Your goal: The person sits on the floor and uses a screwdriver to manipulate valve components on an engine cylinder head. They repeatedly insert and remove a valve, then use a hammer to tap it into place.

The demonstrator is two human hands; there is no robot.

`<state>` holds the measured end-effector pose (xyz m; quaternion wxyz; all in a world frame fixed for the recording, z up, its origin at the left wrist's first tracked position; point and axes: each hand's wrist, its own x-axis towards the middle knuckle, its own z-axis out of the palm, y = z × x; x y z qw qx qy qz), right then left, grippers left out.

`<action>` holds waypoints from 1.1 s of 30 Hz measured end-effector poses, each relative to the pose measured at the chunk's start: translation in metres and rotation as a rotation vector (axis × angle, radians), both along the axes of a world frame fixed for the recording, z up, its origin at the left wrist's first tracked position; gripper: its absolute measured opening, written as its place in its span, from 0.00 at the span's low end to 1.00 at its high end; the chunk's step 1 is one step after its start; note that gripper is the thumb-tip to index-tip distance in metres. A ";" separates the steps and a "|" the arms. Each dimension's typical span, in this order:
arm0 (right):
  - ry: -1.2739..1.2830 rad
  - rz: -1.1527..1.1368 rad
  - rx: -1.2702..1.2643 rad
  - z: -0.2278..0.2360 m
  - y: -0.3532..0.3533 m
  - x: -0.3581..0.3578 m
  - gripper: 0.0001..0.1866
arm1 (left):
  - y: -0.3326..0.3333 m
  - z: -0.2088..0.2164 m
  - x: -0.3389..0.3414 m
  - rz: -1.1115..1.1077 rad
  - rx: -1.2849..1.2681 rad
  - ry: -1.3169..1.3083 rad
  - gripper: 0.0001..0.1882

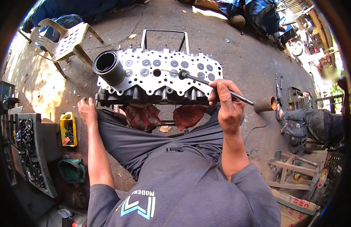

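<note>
In front of me lies an engine cylinder head (165,84), its pale flat face up, with rows of round valve discs and a dark round hole near the middle. My right hand (229,108) is closed around a dark valve lapping stick (205,82), held slanted over the face. Its round end is above the face, right of the hole, and a thin pale stem points from it toward the hole. A black hollow cylinder liner (112,72) stands on the head's left end. My left hand (88,112) is beside my left knee, fingers outstretched, holding nothing.
A rusty can (265,105) is at right, near another person's legs (306,123). At left are a yellow cut-open jug (63,130) of small parts, a green container (72,170) and a metal-parts tray (43,162). A plastic chair (71,41) stands far left; a wooden frame (293,185) lies lower right.
</note>
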<state>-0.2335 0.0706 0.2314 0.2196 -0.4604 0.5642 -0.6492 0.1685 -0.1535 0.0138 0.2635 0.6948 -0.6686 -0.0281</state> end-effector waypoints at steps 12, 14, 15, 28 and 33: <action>1.205 0.047 -0.031 0.017 -0.098 -0.014 0.12 | -0.017 -0.022 0.010 -0.082 -0.019 -0.058 0.21; 0.862 0.245 0.396 0.029 -0.119 -0.010 0.14 | -0.027 -0.038 0.019 -0.073 -0.012 -0.121 0.24; 0.665 0.256 0.533 0.036 -0.128 -0.008 0.15 | -0.033 -0.045 0.023 -0.095 -0.024 -0.171 0.25; 0.704 0.200 0.571 0.058 -0.143 0.020 0.23 | -0.054 -0.043 0.017 -0.162 0.100 -0.125 0.25; 0.659 0.125 0.469 0.037 -0.155 0.024 0.19 | -0.063 -0.059 0.028 -0.179 0.042 -0.143 0.23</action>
